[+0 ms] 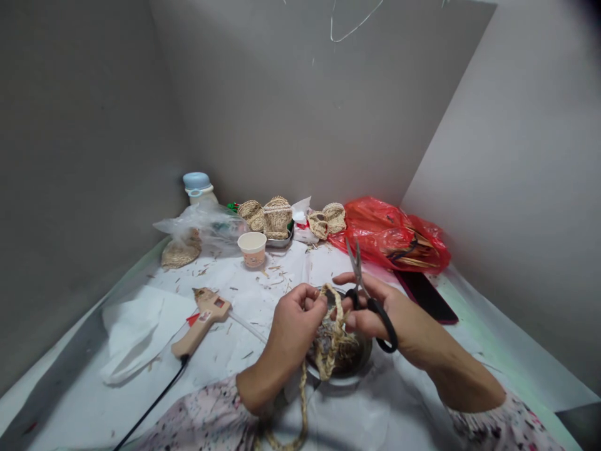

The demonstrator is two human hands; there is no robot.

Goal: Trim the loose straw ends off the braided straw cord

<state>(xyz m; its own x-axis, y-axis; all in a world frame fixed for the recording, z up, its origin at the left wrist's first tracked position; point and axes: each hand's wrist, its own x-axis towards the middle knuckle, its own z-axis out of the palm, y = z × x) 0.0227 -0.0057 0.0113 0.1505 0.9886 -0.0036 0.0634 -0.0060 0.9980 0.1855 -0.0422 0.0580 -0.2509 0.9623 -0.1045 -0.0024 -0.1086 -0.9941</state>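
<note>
Between the fingertips of my left hand [297, 318] is a braided straw cord [337, 326]. It loops up over the bowl, and its tail hangs down toward my lap. My right hand [382, 307] has scissors [357, 269] hooked in its fingers, blades pointing up and slightly parted, one black handle loop hanging below the palm. The right fingertips are close to the cord; whether they touch it I cannot tell. Underneath stands a metal bowl [365, 360] with straw scraps inside, partly hidden by my hands and the cord.
A hot glue gun [204, 319] with a black cable lies left. Farther back are a paper cup [252, 250], woven straw pieces [277, 216], a clear plastic bag [206, 219], a blue-lidded bottle [197, 185] and a red bag [385, 232]. A dark phone [429, 297] lies right.
</note>
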